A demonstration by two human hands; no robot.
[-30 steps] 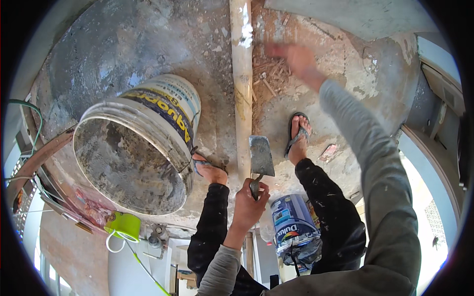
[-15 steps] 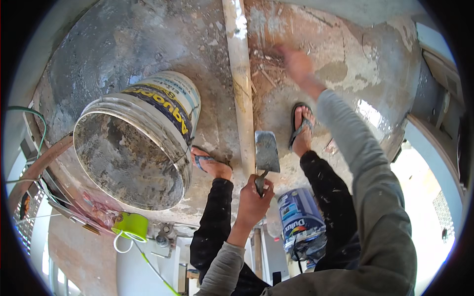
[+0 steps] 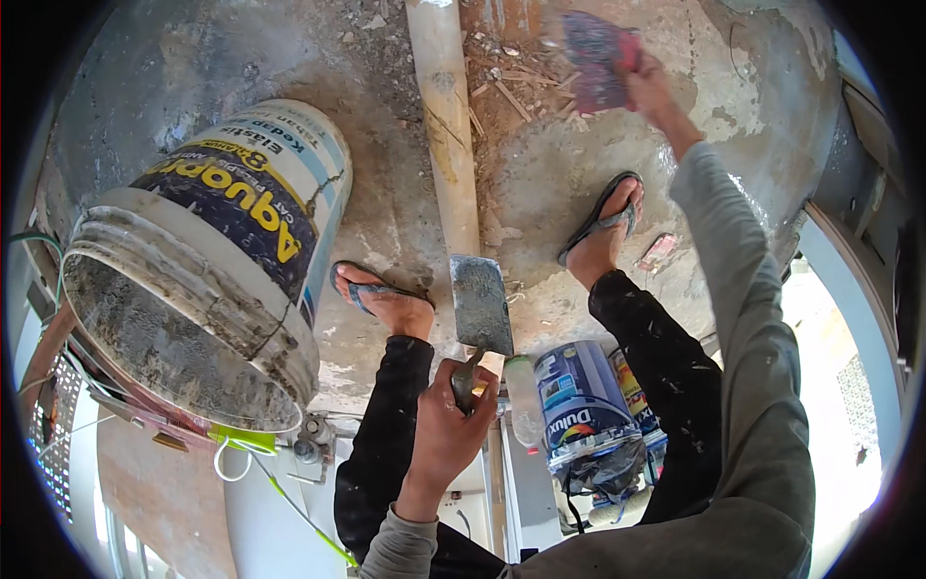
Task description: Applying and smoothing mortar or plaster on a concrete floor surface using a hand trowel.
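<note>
My left hand (image 3: 446,429) is closed around the handle of a trowel (image 3: 482,304). Its flat rectangular blade is smeared with grey and points away from me, between my feet. Farther off on the right, my right hand (image 3: 652,92) grips a flat, dark purplish piece (image 3: 595,63) by its red edge; motion blur hides its exact kind. It is over the floor beside a patch of loose debris (image 3: 516,87), with thin wood slivers and crumbs. A large white bucket (image 3: 231,198) with a dark label stands at my left, its mouth toward me and its inside caked with grey.
A long pale pole (image 3: 446,135) crosses the floor between my feet. A blue paint can (image 3: 577,386) and a clear bottle (image 3: 523,400) stand close by my right leg. A green container (image 3: 243,440) with a hose is at the lower left. My sandalled feet (image 3: 386,307) flank the pole.
My right hand has moved farther away and to the right, and the dark flat piece now shows in it. The trowel and left hand sit slightly farther left; the view has shifted.
</note>
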